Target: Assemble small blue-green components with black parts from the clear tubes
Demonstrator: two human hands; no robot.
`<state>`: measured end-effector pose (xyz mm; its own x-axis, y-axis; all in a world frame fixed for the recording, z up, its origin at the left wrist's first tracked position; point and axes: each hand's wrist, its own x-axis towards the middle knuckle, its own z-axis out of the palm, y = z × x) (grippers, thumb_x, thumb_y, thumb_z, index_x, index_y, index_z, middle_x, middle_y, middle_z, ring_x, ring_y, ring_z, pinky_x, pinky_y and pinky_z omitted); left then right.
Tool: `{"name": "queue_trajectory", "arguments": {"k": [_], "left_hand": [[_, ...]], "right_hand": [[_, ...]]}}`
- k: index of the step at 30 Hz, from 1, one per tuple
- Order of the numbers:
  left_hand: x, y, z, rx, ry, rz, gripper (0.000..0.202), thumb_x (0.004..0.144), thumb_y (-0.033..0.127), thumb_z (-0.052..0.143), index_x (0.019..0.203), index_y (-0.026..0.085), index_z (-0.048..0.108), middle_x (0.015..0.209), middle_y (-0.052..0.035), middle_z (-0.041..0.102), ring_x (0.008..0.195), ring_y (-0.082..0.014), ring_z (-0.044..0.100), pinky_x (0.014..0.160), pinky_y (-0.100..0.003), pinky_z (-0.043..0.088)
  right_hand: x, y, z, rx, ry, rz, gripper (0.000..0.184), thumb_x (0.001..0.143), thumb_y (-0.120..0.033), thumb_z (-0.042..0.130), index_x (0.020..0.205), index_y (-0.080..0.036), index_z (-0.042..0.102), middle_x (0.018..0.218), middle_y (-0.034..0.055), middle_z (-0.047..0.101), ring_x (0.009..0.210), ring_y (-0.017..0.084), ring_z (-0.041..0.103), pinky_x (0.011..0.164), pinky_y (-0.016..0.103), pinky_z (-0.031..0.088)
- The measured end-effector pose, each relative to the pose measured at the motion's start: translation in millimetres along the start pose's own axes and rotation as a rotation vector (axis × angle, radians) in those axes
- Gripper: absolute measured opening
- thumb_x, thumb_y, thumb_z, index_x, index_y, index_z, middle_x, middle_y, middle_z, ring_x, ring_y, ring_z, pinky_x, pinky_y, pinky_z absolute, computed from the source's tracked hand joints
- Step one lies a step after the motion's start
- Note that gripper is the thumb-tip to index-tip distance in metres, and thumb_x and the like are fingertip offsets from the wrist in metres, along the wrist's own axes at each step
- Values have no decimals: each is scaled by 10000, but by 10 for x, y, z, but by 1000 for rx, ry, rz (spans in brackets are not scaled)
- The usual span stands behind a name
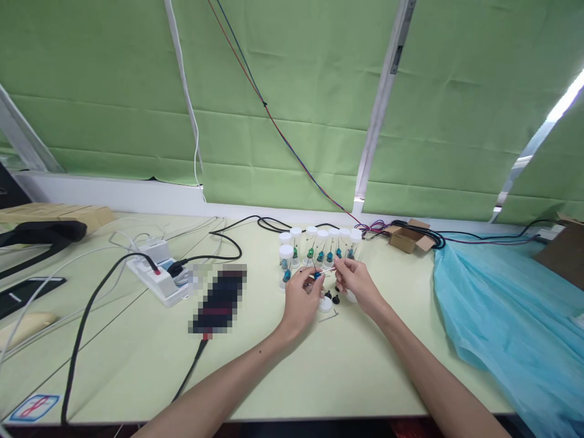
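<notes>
Between the thumb and fingers of my left hand (300,299) is a small blue part (317,275). My right hand (358,285) pinches a thin metal rod (327,269) that reaches to the blue part; whether the two are joined I cannot tell. Just behind my hands stand several clear tubes with white caps (286,251), holding blue or green parts with thin stems. Below my fingers lie a loose white cap (325,304), small black knob-like pieces (336,299) and a thin bent metal key (329,316). Another white piece is partly hidden under my right hand.
To the left are a white power strip (157,280) with plugs and cables, and a blurred dark device (221,298) on a cord. An open cardboard box (410,236) sits at the back right, near a light-blue plastic sheet (493,304). Green fabric (292,91) hangs behind the table.
</notes>
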<state>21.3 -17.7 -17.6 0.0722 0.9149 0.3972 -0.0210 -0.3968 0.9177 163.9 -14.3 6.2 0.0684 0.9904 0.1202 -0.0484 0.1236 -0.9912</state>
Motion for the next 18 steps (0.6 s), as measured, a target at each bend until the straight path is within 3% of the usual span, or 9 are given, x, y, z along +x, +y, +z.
{"name": "queue_trajectory", "arguments": {"k": [8, 18], "left_hand": [[14, 17, 6, -37, -15, -32, 227, 805, 373, 628, 873, 157, 624, 862, -49, 620, 555, -115, 575, 546, -250, 504], [-4, 76, 3, -138, -54, -49, 219, 796, 365, 637, 873, 162, 612, 714, -18, 620, 537, -127, 583, 541, -246, 480]], "right_hand": [[-11, -20, -3, -13, -53, -28, 424, 748, -582, 652, 790, -165, 590, 543, -47, 498, 408, 79, 440, 373, 204, 334], [-18, -29, -34, 213, -157, 37, 387, 725, -508, 725, 866, -171, 596, 584, -60, 495, 420, 57, 417, 401, 197, 305]]}}
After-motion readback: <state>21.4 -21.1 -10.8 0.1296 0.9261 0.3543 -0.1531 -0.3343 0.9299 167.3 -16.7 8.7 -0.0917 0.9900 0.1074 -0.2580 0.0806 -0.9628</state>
